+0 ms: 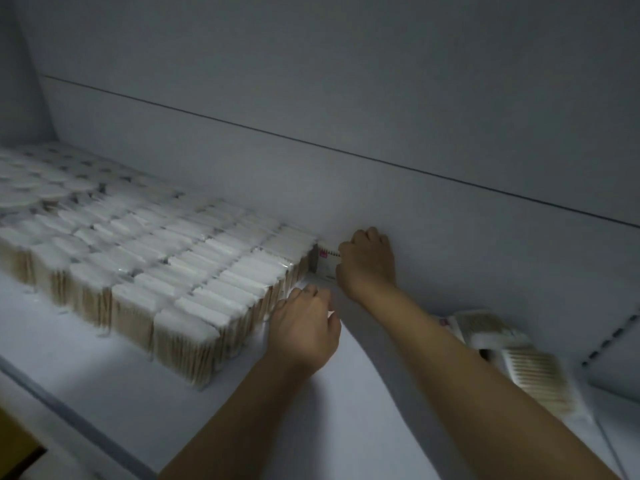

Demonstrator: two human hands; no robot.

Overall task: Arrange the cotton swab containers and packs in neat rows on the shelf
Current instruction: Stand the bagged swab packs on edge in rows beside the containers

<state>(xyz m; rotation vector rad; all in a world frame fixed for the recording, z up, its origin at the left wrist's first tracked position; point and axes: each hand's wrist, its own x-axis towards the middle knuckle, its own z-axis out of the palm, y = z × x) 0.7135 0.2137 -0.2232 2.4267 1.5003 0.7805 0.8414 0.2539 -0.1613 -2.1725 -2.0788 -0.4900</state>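
Several cotton swab packs (194,268) stand upright in tight rows on the white shelf (363,393), with round swab containers (41,188) behind them at the far left. My right hand (367,261) grips a white pack with a pink label (325,265) at the back wall, right beside the end of the rows. My left hand (304,327) rests with curled fingers against the right side of the rows; whether it holds anything is hidden.
Two loose swab packs (519,355) lie flat on the shelf to the right, under my right forearm. The shelf's back wall (450,220) rises just behind my right hand. The shelf's front edge (69,417) runs at lower left.
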